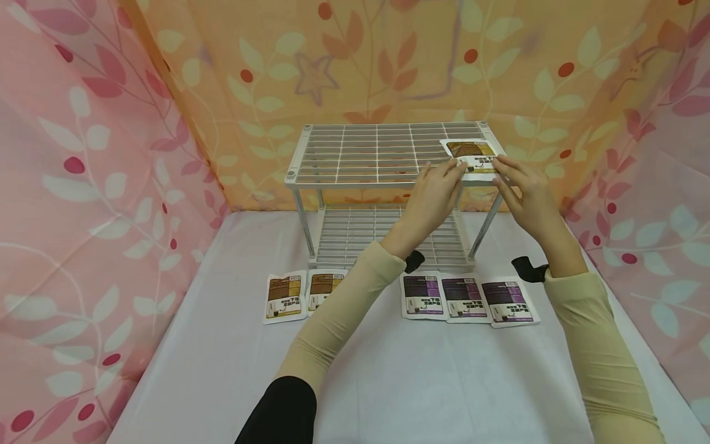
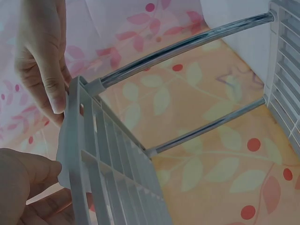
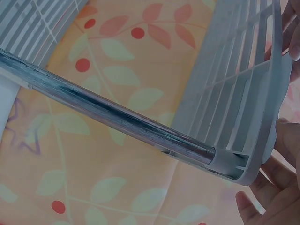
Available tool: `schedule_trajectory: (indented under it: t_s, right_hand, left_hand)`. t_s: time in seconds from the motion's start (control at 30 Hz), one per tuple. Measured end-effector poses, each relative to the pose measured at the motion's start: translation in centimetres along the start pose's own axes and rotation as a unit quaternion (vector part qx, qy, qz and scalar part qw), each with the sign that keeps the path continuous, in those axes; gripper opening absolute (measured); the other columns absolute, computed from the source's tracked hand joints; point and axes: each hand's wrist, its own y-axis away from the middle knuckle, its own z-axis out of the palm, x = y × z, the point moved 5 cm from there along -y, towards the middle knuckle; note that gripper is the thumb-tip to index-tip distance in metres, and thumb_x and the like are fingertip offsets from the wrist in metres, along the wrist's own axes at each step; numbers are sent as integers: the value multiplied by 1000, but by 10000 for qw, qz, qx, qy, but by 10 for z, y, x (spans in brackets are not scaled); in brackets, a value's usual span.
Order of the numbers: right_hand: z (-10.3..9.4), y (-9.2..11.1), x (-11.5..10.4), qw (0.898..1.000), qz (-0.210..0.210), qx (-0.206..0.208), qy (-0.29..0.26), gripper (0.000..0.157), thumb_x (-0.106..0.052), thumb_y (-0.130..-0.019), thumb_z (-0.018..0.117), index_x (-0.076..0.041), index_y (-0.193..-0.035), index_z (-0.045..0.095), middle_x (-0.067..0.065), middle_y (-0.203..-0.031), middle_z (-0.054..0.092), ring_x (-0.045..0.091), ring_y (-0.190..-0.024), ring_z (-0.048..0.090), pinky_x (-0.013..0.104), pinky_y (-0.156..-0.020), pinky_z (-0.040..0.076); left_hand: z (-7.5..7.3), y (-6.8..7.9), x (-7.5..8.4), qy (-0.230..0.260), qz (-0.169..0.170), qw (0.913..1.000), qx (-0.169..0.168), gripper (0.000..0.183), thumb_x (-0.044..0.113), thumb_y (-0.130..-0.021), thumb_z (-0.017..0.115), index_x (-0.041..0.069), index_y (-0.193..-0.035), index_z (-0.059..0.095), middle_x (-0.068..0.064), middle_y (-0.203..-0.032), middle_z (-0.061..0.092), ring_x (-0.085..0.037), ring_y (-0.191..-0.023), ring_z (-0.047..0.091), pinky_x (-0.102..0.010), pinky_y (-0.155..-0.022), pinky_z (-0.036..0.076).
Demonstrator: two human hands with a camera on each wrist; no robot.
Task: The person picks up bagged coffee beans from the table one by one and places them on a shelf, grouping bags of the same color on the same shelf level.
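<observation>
A flat white packet [image 1: 471,149] with a brown and yellow print lies over the right end of the top shelf of a white wire rack [image 1: 360,154]. At its left edge, my left hand [image 1: 435,194] pinches it between thumb and fingers. My right hand [image 1: 527,194] holds the near right corner, thumb below and fingers above. In the left wrist view the packet's pale edge [image 2: 63,140] shows against the shelf rim, between both hands. The right wrist view has my right hand [image 3: 281,183] right at the rack's corner.
Two brown-printed packets [image 1: 285,298] lie on the white cloth [image 1: 222,370] at left, one partly behind my left sleeve. Three purple-printed packets [image 1: 466,299] lie in a row before the rack. The lower shelf [image 1: 360,231] and chrome legs [image 1: 485,225] stand behind them. Patterned fabric hangs around.
</observation>
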Motion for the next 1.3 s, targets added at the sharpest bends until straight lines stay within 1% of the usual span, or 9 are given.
schedule_trajectory:
  t_s: [0.17,0.3,0.4,0.57,0.73,0.97,1.1,1.2,1.3]
  right_hand:
    - [1,-4,5,9999,89,-87,-32,34,-7,-83,57,-3,-117,55,14,-122,52,37,-101,50,49,-95,31]
    - [2,-5,9,9996,218,-159,-40,33,-8,-85,56,-3,-118,55,14,-122,51,36,-94,51,49,-95,31]
    - [3,-5,9,9994,284,-165,-70,34,-9,-85,55,-3,-118,54,15,-123,51,37,-96,50,49,-95,31]
    - [3,-3,6,9995,266,115,-95,34,-10,-83,58,-5,-117,55,16,-122,51,37,-107,47,52,-94,29]
    - [3,2,2,9987,135,488,-80,38,-11,-79,63,-8,-117,57,13,-124,50,32,-115,43,53,-93,28]
    - [7,11,-5,9969,-46,785,-3,41,-15,-77,65,-10,-117,57,11,-126,48,30,-110,42,45,-91,25]
    - [12,16,-9,9945,67,1023,-208,38,-19,-78,64,-11,-114,58,8,-126,49,27,-118,39,46,-92,25]
    - [15,20,-13,9928,108,1140,-344,37,-20,-78,63,-11,-114,59,7,-126,48,27,-123,35,48,-94,22]
    - [18,24,-18,9912,70,1245,-449,36,-22,-79,61,-10,-113,59,7,-126,48,30,-123,34,45,-98,20]
  left_hand:
    - [3,-4,-2,-63,-133,9998,-105,36,24,-94,35,17,-129,44,-2,-130,45,-12,-117,44,-41,-105,21]
    - [4,-6,-3,-9,-177,9998,-127,37,24,-94,37,18,-129,43,-1,-131,44,-12,-118,43,-42,-106,19]
    - [4,-6,-3,-9,-222,9996,-168,37,25,-94,37,18,-130,42,0,-131,44,-12,-119,41,-44,-105,20]
    - [2,-3,-3,29,-275,9994,-185,39,26,-94,35,20,-131,40,0,-132,43,-11,-121,39,-44,-107,14]
    - [-1,4,-2,100,-198,9997,-65,41,28,-92,41,20,-132,40,0,-133,42,-13,-124,36,-43,-107,10]
    - [-3,14,-4,379,-1,9987,335,41,28,-88,49,19,-128,45,-2,-129,46,-15,-122,38,-38,-108,8]
    - [0,20,-9,600,109,9956,708,38,25,-88,49,16,-125,48,-3,-127,48,-14,-121,39,-37,-108,9]
    - [0,27,-12,729,180,9928,937,37,23,-88,50,15,-124,50,-3,-127,47,-14,-122,38,-37,-108,6]
    - [1,33,-15,787,264,9900,1139,36,22,-87,51,14,-123,50,-3,-127,48,-15,-123,37,-37,-108,3]
